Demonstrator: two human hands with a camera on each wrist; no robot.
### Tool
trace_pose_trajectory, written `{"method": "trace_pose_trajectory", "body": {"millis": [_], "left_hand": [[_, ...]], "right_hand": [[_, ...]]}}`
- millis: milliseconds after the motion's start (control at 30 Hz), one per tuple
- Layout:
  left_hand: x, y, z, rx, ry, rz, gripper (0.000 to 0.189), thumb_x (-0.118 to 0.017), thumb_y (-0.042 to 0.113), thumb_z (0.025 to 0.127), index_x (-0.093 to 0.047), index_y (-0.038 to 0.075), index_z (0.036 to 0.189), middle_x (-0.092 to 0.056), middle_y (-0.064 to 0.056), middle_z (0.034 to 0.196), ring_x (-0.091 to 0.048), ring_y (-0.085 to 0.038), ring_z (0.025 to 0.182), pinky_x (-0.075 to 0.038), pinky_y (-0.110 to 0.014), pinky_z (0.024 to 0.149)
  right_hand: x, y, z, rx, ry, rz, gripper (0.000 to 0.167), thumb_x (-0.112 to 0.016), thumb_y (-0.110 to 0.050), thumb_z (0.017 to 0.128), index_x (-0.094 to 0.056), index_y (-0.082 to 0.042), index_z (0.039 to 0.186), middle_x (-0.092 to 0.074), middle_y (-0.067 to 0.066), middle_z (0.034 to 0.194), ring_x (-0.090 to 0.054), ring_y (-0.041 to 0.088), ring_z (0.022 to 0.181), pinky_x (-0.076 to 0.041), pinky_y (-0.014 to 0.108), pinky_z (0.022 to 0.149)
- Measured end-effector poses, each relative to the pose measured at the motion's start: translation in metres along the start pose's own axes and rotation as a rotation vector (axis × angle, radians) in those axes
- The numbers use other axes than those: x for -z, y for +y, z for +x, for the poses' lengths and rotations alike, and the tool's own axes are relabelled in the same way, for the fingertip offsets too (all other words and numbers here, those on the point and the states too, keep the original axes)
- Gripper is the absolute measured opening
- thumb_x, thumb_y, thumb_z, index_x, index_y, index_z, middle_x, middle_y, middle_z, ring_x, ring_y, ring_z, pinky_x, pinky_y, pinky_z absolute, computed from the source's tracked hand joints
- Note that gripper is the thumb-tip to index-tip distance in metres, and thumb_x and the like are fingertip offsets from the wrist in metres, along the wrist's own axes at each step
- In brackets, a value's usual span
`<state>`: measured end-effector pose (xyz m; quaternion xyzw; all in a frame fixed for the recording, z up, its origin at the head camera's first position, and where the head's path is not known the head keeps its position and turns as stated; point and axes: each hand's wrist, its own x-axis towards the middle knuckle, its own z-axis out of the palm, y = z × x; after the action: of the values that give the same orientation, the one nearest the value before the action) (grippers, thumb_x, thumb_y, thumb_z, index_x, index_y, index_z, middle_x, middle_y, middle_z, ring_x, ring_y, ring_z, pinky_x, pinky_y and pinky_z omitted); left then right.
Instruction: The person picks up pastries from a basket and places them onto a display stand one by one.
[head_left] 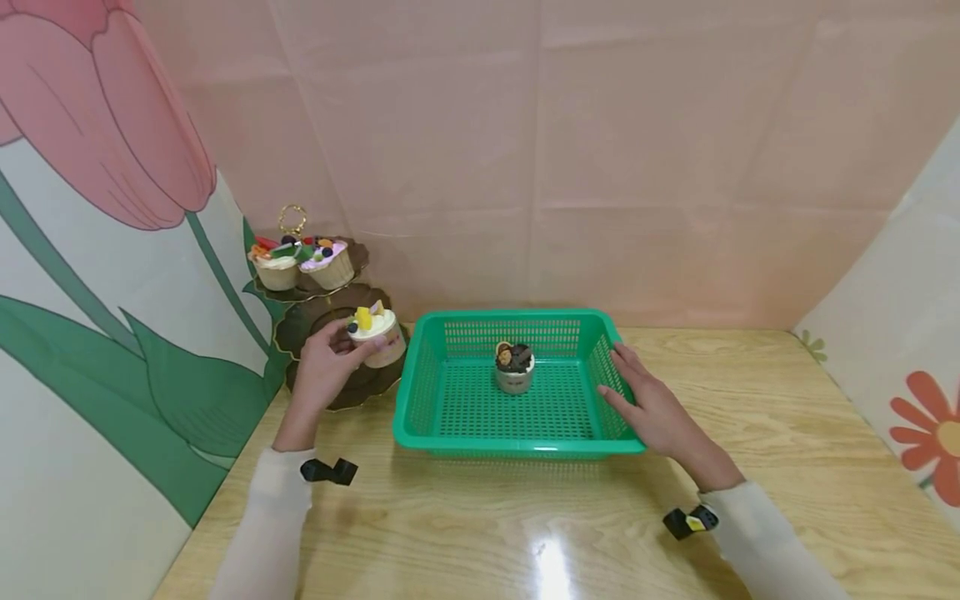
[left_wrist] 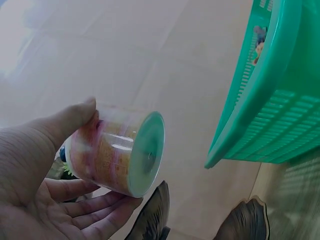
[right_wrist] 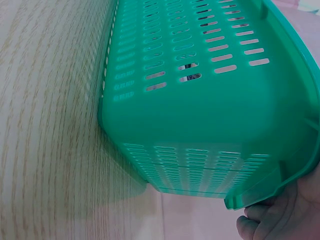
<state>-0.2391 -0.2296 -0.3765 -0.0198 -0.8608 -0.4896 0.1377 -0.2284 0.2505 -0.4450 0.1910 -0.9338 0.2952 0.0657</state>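
My left hand [head_left: 327, 367] grips a clear cake cup [head_left: 386, 340] between thumb and fingers, left of the green basket. White cream, yellow fruit pieces and a blueberry top it. The left wrist view shows the cup [left_wrist: 115, 152] tilted, its layered cake visible through the side and its round base facing the basket. My right hand [head_left: 660, 408] rests on the right rim of the green plastic basket [head_left: 517, 446], fingers fairly straight and thumb over the inner side. A chocolate-topped dessert cup [head_left: 514, 371] with a round biscuit stands upright inside the basket.
A brown tiered stand [head_left: 300, 325] with a gold ring handle is at the left, behind my left hand. Its top tier bears an orange-and-red-topped cupcake [head_left: 275, 267] and a purple-cream cupcake [head_left: 328, 265]. A pink backdrop [head_left: 600, 167] rises behind the wooden table [head_left: 465, 533].
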Motion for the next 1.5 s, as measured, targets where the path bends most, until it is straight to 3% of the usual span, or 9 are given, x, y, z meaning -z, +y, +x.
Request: {"method": "trace_pose_trajectory", "body": {"millis": [100,267,500,700,1300,1500], "left_hand": [[0.002,-0.001,0.003,0.011,0.026,-0.008,0.063,-0.077,0.05,0.083,-0.062,0.007,0.126,-0.069,-0.013,0.114,-0.065,-0.019,0.096,-0.055,-0.023,0.071],[0.006,-0.003,0.01,0.011,0.071,0.013,0.056,-0.076,0.049,0.085,-0.066,0.006,0.118,-0.069,-0.013,0.105,-0.062,-0.013,0.086,-0.051,-0.02,0.066],[0.011,-0.007,0.019,0.045,0.088,0.05,0.06,-0.073,0.051,0.087,-0.065,0.0,0.118,-0.068,-0.017,0.107,-0.061,-0.017,0.09,-0.048,-0.016,0.07],[0.014,-0.008,0.025,0.068,0.111,0.059,0.061,-0.073,0.052,0.085,-0.066,0.001,0.116,-0.069,-0.017,0.106,-0.059,-0.013,0.086,-0.048,-0.017,0.068],[0.015,-0.024,0.038,0.087,0.148,0.141,0.061,-0.073,0.054,0.085,-0.068,0.001,0.113,-0.071,-0.019,0.104,-0.059,-0.018,0.083,-0.046,-0.021,0.064],[0.016,-0.027,0.041,0.074,0.152,0.194,0.06,-0.072,0.054,0.086,-0.068,-0.001,0.11,-0.072,-0.021,0.105,-0.063,-0.027,0.087,-0.046,-0.027,0.066]], "right_hand": [[0.0,0.0,0.0,-0.001,-0.004,-0.003,0.074,-0.048,-0.044,0.104,-0.022,0.002,0.156,-0.012,0.018,0.166,-0.017,0.045,0.15,-0.026,0.068,0.111],[-0.001,0.001,0.0,-0.001,-0.002,-0.002,0.074,-0.048,-0.044,0.104,-0.022,0.001,0.156,-0.012,0.018,0.166,-0.017,0.044,0.15,-0.026,0.067,0.112],[-0.001,0.001,0.0,-0.005,-0.002,0.004,0.074,-0.048,-0.044,0.104,-0.022,0.001,0.156,-0.012,0.018,0.166,-0.017,0.044,0.15,-0.026,0.067,0.112],[-0.002,0.003,0.0,0.0,0.006,-0.004,0.073,-0.048,-0.044,0.104,-0.023,0.002,0.156,-0.013,0.018,0.166,-0.018,0.045,0.15,-0.026,0.067,0.112],[-0.002,0.003,0.0,0.011,0.032,-0.003,0.072,-0.049,-0.042,0.104,-0.026,0.002,0.155,-0.015,0.019,0.165,-0.02,0.046,0.149,-0.027,0.068,0.111],[-0.002,0.001,-0.001,0.015,0.035,0.001,0.071,-0.049,-0.042,0.104,-0.026,0.002,0.155,-0.015,0.019,0.165,-0.02,0.045,0.149,-0.027,0.068,0.111]]}}
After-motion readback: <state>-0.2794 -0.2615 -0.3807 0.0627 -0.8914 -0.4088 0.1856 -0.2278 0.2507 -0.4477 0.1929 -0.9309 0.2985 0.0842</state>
